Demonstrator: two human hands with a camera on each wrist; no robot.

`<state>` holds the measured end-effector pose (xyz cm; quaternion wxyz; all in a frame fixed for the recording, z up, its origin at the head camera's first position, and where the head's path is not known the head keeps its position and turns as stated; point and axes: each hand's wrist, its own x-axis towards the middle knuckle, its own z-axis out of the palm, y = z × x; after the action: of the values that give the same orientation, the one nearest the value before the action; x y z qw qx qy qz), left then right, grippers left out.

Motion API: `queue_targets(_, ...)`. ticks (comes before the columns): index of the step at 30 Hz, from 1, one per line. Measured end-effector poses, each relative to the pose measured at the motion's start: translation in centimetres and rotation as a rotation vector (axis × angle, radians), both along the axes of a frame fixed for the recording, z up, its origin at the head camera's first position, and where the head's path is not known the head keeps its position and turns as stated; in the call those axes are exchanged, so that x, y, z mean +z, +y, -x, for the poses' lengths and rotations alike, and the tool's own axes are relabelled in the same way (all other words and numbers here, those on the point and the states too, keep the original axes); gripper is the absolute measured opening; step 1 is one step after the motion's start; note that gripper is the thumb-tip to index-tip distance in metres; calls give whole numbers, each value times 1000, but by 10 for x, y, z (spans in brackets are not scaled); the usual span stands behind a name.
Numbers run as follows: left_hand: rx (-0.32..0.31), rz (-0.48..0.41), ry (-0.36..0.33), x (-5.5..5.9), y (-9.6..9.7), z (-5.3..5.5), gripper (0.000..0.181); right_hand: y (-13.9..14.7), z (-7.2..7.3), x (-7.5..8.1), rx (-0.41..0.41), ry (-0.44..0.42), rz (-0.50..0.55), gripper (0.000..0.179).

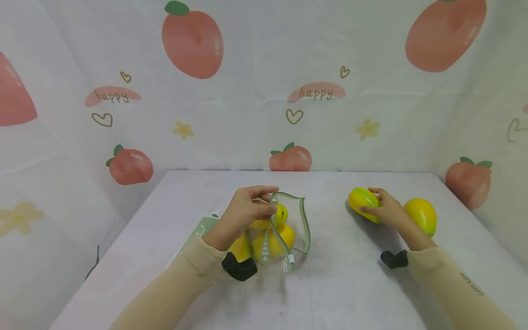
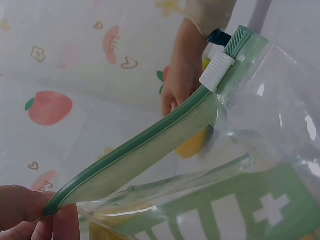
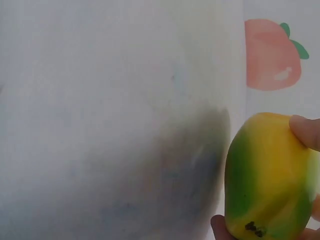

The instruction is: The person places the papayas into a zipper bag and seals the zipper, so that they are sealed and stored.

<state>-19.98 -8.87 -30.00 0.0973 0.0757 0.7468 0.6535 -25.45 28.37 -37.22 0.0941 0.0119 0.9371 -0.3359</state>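
My left hand (image 1: pixel 243 208) pinches the green-edged rim of a clear slider zip bag (image 1: pixel 306 224), whose mouth gapes toward the right. In the left wrist view, the white slider (image 2: pixel 217 72) sits near one end of the green zip strip (image 2: pixel 125 145). Several yellow fruits (image 1: pixel 281 239) are inside the bag, partly hidden by the hand and its green print. Over the right part of the table, my right hand (image 1: pixel 389 213) grips a yellow-green mango (image 1: pixel 362 201), thumb and fingers on opposite sides. The right wrist view shows this mango (image 3: pixel 270 175) close up.
Another yellow-green mango (image 1: pixel 421 215) lies on the white table (image 1: pixel 338 284), just beyond my right wrist. A green printed panel (image 1: pixel 204 227) shows left of the left hand. Behind the table hangs a peach-print cloth (image 1: pixel 231 123).
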Motion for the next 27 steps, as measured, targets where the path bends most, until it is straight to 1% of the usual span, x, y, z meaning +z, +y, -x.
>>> queue_targets(8, 3, -2, -6, 2, 0, -1, 42, -8, -2, 5, 11, 51, 9, 93)
queue_targets(12, 2, 3, -4, 1, 0, -1, 43, -14, -5, 9, 22, 96, 30, 92)
queue_targets(20, 2, 2, 3, 1, 0, -1, 43, -27, -14, 19, 46, 171, 71, 90)
queue_targets(27, -1, 0, 27, 0, 0, 0, 43, -43, -24, 29, 54, 223, 123, 86)
